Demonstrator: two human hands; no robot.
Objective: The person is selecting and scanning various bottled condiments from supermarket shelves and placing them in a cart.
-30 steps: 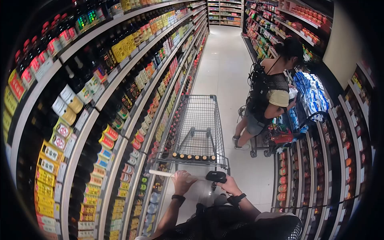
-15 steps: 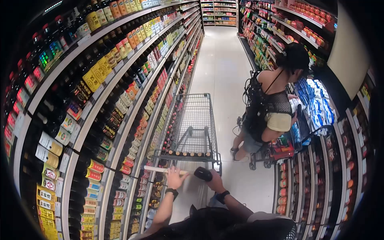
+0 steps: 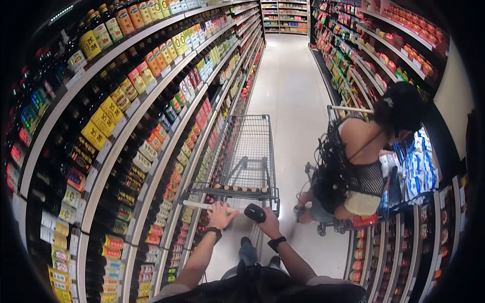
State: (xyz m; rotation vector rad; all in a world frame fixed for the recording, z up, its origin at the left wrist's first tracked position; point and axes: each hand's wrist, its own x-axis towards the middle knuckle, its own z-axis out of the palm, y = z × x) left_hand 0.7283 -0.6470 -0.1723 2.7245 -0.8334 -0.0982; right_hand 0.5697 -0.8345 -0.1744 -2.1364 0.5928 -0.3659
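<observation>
A wire shopping cart (image 3: pixel 247 146) stands in front of me, and its basket shows no goods. My left hand (image 3: pixel 220 216) rests on the cart's pale handle bar (image 3: pixel 197 204), with the fingers spread over it. At the right end of the bar, my right hand (image 3: pixel 269 222) is closed around or against a black rounded object (image 3: pixel 255 213); whether that object is loose or fixed to the cart cannot be told. Dark bands circle both wrists. Below the hands, my feet show on the floor.
Shelves of bottles (image 3: pixel 108 121) run close along the left. At the right, a person (image 3: pixel 361 166) bends beside another cart (image 3: pixel 323 227), near blue-and-white packs (image 3: pixel 422 166). The pale aisle floor (image 3: pixel 288 76) leads to far shelves (image 3: pixel 285 17).
The person at the right appears farther right and larger in view, and more of their cart's handle shows. My feet have come into view. Both hands keep their places at the handle.
</observation>
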